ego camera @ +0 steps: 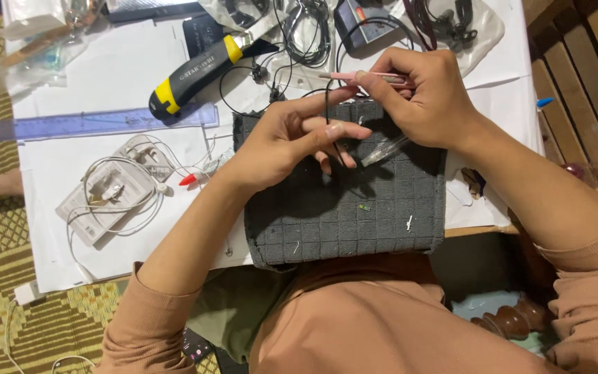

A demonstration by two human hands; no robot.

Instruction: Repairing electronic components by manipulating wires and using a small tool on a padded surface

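Observation:
My left hand (292, 142) rests over a dark grey square-patterned mat (354, 208) and pinches a thin black wire (328, 104) between thumb and fingers. My right hand (423, 97) grips a slim pink tool (368, 76), its tip pointing left toward the wire. A clear pen-like tube (384, 150) pokes out under the right hand. Both hands meet at the mat's far edge. Tiny bits, one green (364, 206), lie on the mat.
A black and yellow screwdriver (198, 73) and a blue ruler (98, 122) lie left of the hands. White earphones on a packet (112, 194) sit at left. Tangled black cables (299, 34) and bagged parts lie at the back. White paper (105, 69) covers the low table.

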